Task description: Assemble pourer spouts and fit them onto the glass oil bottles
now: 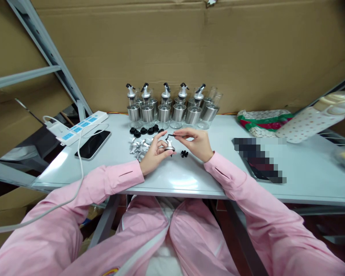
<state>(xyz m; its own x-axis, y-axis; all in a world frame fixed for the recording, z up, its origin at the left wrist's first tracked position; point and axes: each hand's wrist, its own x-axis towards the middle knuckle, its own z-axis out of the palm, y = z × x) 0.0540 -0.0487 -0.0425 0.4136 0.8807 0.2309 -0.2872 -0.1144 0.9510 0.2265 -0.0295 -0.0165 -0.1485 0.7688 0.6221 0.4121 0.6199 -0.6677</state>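
My left hand (153, 158) grips a silver bottle pourer (169, 145) by its base, just above the table. At the pourer's tip, my right hand (199, 143) pinches a thin black flip cap (170, 135) between thumb and fingers. Whether the cap is attached to the spout, I cannot tell. A small cluster of black parts (184, 153) lies below my right hand. Loose silver pourer bodies (138, 145) are heaped left of my left hand, partly hidden by it. Behind them sit several black stoppers (143, 130).
Glass-and-steel bottles (179, 113) stand in rows at the back, several topped with pourers. To the left are a phone (93, 145), a power strip (83, 127) and a white cable (79, 153). On the right lie a patterned cloth (264, 122) and a blurred-out device (255, 161).
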